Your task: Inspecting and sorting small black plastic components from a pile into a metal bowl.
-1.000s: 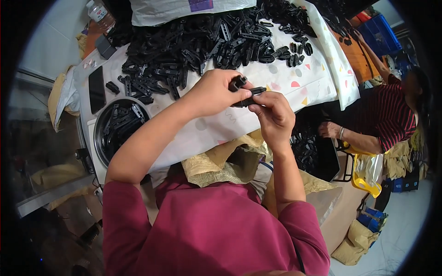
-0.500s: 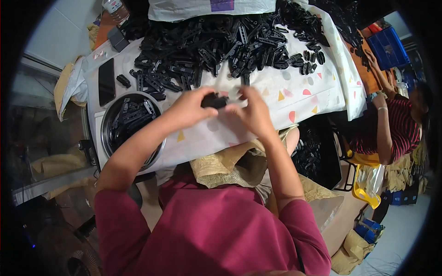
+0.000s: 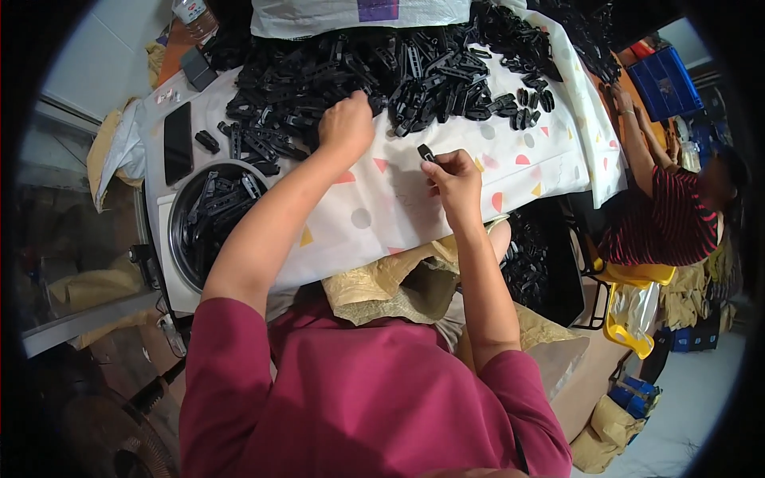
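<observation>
My left hand (image 3: 348, 126) reaches into the near edge of a pile of black plastic clip-like parts (image 3: 319, 76). Its fingers are curled, and their tips are lost among the dark pieces, so what they grip is hidden. Above the bare cloth to the right, my right hand (image 3: 457, 179) pinches a small black plastic part (image 3: 426, 152) between thumb and fingers, the part pointing up and away. A round metal bowl (image 3: 177, 231) holding more long black parts stands below my left forearm. Several short pieces (image 3: 526, 107) lie in a small group right of the pile.
A patterned white cloth (image 3: 382, 211) covers the table. A dark phone (image 3: 178, 143) lies at left, near a grey block (image 3: 198, 69). Behind the pile is a white sack (image 3: 358, 20). A black bin (image 3: 550, 271) of parts stands at right, where a co-worker (image 3: 665, 207) sits.
My hands have moved apart. The left has gone forward to the pile, away from the black piece it held near the middle. My right hand has moved slightly right and now pinches a small part.
</observation>
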Action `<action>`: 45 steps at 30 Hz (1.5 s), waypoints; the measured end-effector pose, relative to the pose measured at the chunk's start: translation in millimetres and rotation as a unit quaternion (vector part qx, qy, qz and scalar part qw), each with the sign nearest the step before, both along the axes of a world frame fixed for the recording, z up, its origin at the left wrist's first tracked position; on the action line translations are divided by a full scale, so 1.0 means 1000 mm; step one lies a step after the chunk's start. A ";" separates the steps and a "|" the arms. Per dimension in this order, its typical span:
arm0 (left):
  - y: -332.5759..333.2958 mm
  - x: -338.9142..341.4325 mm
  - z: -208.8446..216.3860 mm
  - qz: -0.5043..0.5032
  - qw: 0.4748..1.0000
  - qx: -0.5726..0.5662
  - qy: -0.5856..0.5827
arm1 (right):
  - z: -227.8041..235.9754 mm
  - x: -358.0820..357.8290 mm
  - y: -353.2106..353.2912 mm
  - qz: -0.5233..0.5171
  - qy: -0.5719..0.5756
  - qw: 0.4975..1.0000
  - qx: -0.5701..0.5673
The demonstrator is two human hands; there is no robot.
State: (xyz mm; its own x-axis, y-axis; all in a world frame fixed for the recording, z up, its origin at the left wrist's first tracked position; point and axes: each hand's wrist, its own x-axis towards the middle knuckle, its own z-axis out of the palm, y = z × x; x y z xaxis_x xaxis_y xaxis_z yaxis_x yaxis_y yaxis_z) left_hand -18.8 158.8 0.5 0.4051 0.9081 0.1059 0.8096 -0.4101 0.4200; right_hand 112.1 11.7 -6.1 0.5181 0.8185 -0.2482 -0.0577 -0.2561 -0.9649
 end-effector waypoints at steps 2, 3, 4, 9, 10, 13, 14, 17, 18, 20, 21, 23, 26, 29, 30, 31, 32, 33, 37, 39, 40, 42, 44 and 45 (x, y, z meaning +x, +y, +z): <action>-0.006 -0.004 0.001 0.002 1.000 -0.009 0.013 | 0.003 -0.004 -0.007 -0.003 0.040 0.999 0.025; -0.009 -0.006 -0.001 -0.005 1.000 -0.013 0.003 | 0.004 -0.007 -0.010 -0.013 0.114 0.992 0.046; -0.011 -0.009 -0.003 -0.012 1.000 -0.017 -0.006 | 0.005 -0.009 -0.012 -0.023 0.187 0.980 0.068; -0.026 -0.015 0.000 0.010 0.995 -0.094 -0.028 | 0.018 -0.022 -0.017 -0.049 0.309 0.948 0.059; -0.028 -0.012 0.004 0.038 0.993 -0.094 -0.055 | 0.017 -0.023 -0.018 -0.054 0.311 0.947 0.064; -0.015 -0.004 -0.006 0.028 0.999 -0.024 -0.005 | 0.015 -0.032 -0.019 -0.038 0.361 0.929 0.069; -0.014 -0.003 -0.004 0.027 0.999 -0.019 -0.005 | 0.014 -0.031 -0.019 -0.048 0.386 0.918 0.075; -0.022 -0.007 0.007 0.018 0.989 -0.126 -0.077 | 0.017 -0.027 -0.023 -0.072 0.434 0.893 0.097; -0.033 -0.006 0.019 0.006 0.989 -0.124 -0.075 | 0.018 -0.025 -0.026 -0.092 0.455 0.879 0.109; -0.058 -0.016 0.044 0.055 0.859 -0.380 -0.340 | 0.031 -0.033 -0.027 -0.091 0.446 0.882 0.125; -0.065 -0.021 0.043 0.026 0.838 -0.384 -0.387 | 0.039 -0.038 -0.026 -0.081 0.435 0.887 0.135; -0.077 -0.032 0.036 -0.037 0.813 -0.352 -0.462 | 0.048 -0.047 -0.025 -0.052 0.391 0.905 0.156; -0.096 -0.041 0.049 -0.072 0.827 -0.256 -0.496 | 0.055 -0.052 -0.029 -0.015 0.325 0.925 0.196; -0.098 -0.049 0.050 -0.191 0.806 -0.197 -0.524 | 0.065 -0.056 -0.036 0.032 0.281 0.934 0.217; -0.098 -0.055 0.056 -0.233 0.835 -0.150 -0.476 | 0.065 -0.058 -0.038 0.029 0.281 0.934 0.219; -0.100 -0.056 0.060 -0.256 0.823 -0.136 -0.489 | 0.064 -0.059 -0.040 0.033 0.230 0.943 0.238; -0.103 -0.058 0.065 -0.277 0.811 -0.120 -0.502 | 0.065 -0.061 -0.042 0.039 0.179 0.949 0.255; -0.106 -0.060 0.069 -0.265 0.806 -0.137 -0.511 | 0.065 -0.064 -0.043 0.043 0.141 0.952 0.270; -0.113 -0.069 0.062 -0.179 0.723 -0.255 -0.616 | 0.076 -0.077 -0.046 0.044 0.001 0.969 0.242; -0.111 -0.079 0.062 -0.173 0.701 -0.286 -0.630 | 0.088 -0.082 -0.045 0.070 -0.125 0.958 0.250; -0.111 -0.085 0.062 -0.174 0.675 -0.318 -0.642 | 0.088 -0.085 -0.045 0.079 -0.119 0.958 0.250; -0.113 -0.094 0.061 -0.159 0.675 -0.311 -0.650 | 0.086 -0.090 -0.048 0.115 -0.266 0.924 0.248; -0.115 -0.108 0.065 -0.187 0.625 -0.367 -0.663 | 0.081 -0.097 -0.047 0.129 -0.281 0.914 0.261; -0.117 -0.116 0.068 -0.185 0.655 -0.331 -0.654 | 0.079 -0.098 -0.043 0.182 -0.305 0.897 0.262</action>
State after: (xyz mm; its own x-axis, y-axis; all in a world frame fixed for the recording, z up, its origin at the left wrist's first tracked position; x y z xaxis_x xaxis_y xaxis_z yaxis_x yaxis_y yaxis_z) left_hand -134.4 42.0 68.0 0.5658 0.7962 0.2142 -0.5231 0.1458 0.8397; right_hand 14.3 -31.5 73.4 0.1024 0.8823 0.4594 0.5171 0.3473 -0.7823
